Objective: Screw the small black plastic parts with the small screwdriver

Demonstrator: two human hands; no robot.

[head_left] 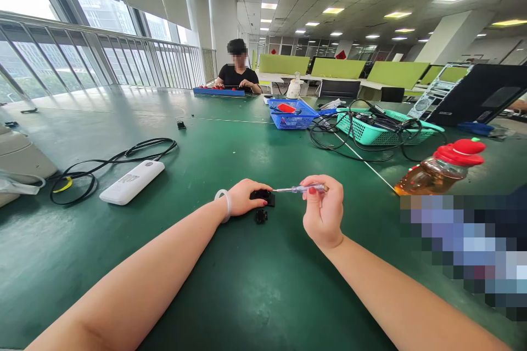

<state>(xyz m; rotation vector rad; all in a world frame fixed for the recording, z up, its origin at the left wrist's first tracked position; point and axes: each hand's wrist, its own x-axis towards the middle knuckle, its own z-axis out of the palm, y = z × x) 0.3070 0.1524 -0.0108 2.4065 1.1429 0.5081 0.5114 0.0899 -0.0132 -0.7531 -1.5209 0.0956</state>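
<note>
Left hand (242,197) narrowed over a black part (270,198), holding it on the green tabletop (247,285). Right hand (324,211) closed round a clear-handled screwdriver (295,189), its tip at the black part; I can't tell if they touch. Smaller black piece (261,216) just below the left fingertips. Red-capped bottle (440,170) beyond the right hand, off to its right.

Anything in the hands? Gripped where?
Right hand: a screwdriver, held by its translucent handle. Left hand: a small black part, gripped between thumb and fingers, the end nearest the screwdriver left showing.
</note>
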